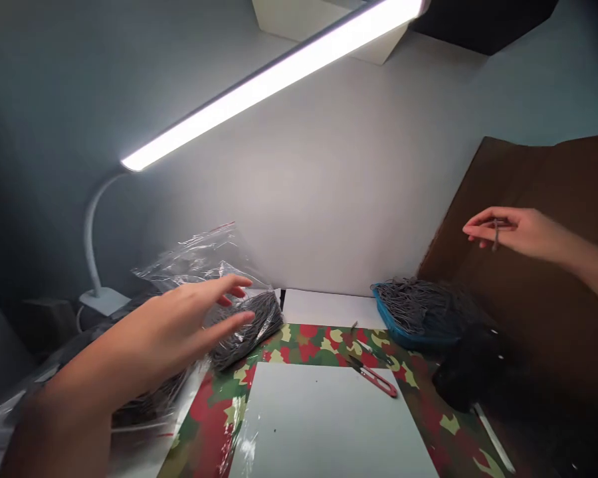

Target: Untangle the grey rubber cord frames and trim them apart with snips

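Thin grey cord (496,238) — held within the curled fingers of the right hand (524,232), before the brown cardboard panel (543,179). Left hand (192,315) — fingers parted, near the plastic-wrapped grey cord bundle (259,325).

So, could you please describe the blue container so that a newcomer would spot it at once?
Find the camouflage-patterned mat; at its far right corner, near the brown cardboard, sits the blue container. It holds loose grey cords, whereas the bundle on the left lies in clear plastic.

grey wall (319,199), lit bar lamp (279,83), brown panel (543,179) at right
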The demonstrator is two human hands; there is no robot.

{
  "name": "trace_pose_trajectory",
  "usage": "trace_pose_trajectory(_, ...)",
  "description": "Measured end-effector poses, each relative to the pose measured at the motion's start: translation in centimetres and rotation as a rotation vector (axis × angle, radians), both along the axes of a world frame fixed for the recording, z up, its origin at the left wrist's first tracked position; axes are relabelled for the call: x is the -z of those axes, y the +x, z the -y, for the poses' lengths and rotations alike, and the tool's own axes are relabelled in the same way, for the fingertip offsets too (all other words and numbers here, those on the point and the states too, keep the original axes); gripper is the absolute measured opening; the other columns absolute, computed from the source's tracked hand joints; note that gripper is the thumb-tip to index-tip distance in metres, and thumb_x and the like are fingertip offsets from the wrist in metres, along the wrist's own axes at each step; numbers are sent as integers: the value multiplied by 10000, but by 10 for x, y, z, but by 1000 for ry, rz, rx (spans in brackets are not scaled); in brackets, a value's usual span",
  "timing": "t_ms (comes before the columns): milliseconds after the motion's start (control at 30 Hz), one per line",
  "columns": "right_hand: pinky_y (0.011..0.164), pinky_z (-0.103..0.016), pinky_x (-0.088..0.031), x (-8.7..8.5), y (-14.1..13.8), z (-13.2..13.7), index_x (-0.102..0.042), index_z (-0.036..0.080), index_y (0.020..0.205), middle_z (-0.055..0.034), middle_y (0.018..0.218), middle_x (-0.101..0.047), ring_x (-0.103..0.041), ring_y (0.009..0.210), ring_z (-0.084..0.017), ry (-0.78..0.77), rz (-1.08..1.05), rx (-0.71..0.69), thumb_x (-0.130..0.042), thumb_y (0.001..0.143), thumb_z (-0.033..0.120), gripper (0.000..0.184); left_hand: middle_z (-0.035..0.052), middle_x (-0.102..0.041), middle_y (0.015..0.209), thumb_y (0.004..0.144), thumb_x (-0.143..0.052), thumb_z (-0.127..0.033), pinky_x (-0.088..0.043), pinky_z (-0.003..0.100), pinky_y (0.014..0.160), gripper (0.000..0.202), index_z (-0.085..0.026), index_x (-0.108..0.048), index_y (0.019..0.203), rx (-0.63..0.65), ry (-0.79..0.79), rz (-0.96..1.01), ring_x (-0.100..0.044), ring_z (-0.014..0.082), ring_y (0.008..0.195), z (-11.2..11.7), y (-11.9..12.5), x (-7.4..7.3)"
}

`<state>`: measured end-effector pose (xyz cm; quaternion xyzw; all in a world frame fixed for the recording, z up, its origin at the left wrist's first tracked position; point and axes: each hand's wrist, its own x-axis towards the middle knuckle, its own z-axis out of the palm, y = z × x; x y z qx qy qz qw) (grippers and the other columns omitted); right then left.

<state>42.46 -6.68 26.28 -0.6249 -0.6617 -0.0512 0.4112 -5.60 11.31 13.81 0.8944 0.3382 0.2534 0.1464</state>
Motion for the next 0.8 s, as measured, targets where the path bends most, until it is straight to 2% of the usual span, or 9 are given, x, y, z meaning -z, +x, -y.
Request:
trace_pose_trajectory(67,434,-168,-477,-6,-32,-5,-753,234,851,-14,661,-719,-651,518,-112,-309,40,-61,-703,876,299,86,-6,-717,1160,839,-581,-587,-550,349,741,387,-356,-639,1144,-173,-7,31,-675,294,1039,-13,-1,-8)
trace_pose_trajectory(133,491,-221,-538,-1,-70,-14,-755,212,856,-38,691,-730,-689,555,-155,-550,73,-133,-691,872,372,173,13,-745,1036,837,-587,-533,-534,357,707,313,-307,-675,1036,-366,-29,125,-691,301,967,-26,-2,-12)
trace_pose_trajectory(233,617,-287,-580,19,-117,-32,-718,222,794,-32,730,-732,-711,658,-193,-814,126,-200,-647,891,403,217,47,-731,1017,884,-549,-392,-516,387,829,230,-243,-674,1006,-533,1,241,-676,299,994,-45,-4,-9)
trace_pose_trajectory(367,565,-283,-525,47,-136,-64,-675,208,764,-13,661,-706,-675,588,-179,-914,212,-142,-611,907,282,174,128,-610,1271,883,-633,-276,-430,478,1032,285,-145,-633,1136,-695,-40,347,-548,329,1218,-74,-9,11)
trace_pose_trajectory(400,563,-280,-517,53,-135,-71,-680,202,813,-10,680,-703,-664,580,-168,-922,246,-108,-612,911,247,127,129,-569,1323,893,-655,-282,-416,529,1039,344,-141,-599,1202,-737,-71,381,-524,324,1238,-81,-10,19)
trace_pose_trajectory(467,597,-286,-531,61,-133,-84,-677,187,959,-15,787,-705,-651,609,-148,-938,316,-38,-613,937,237,84,119,-521,1375,931,-637,-311,-455,543,1001,392,-169,-551,1287,-790,-139,472,-539,308,1212,-94,-11,34)
trace_pose_trajectory(633,773,-384,-576,75,-146,-104,-614,172,1181,-66,1094,-664,-667,878,-195,-1036,447,50,-606,974,293,240,108,-586,1276,947,-622,-297,-542,466,895,353,-167,-557,1269,-762,-370,736,-623,262,1076,-117,-9,60)
trace_pose_trajectory(700,808,-414,-571,78,-155,-108,-605,168,1201,-75,1140,-651,-662,937,-218,-1073,451,43,-620,964,286,265,104,-598,1253,952,-615,-297,-553,453,873,339,-164,-561,1259,-675,-448,832,-635,250,1044,-121,-7,60)
trace_pose_trajectory(800,826,-424,-563,81,-166,-114,-612,167,1185,-77,1157,-643,-654,963,-225,-1092,373,15,-623,961,280,251,100,-609,1228,957,-611,-309,-561,441,855,322,-159,-575,1239,-462,-520,932,-640,242,1023,-117,1,47)
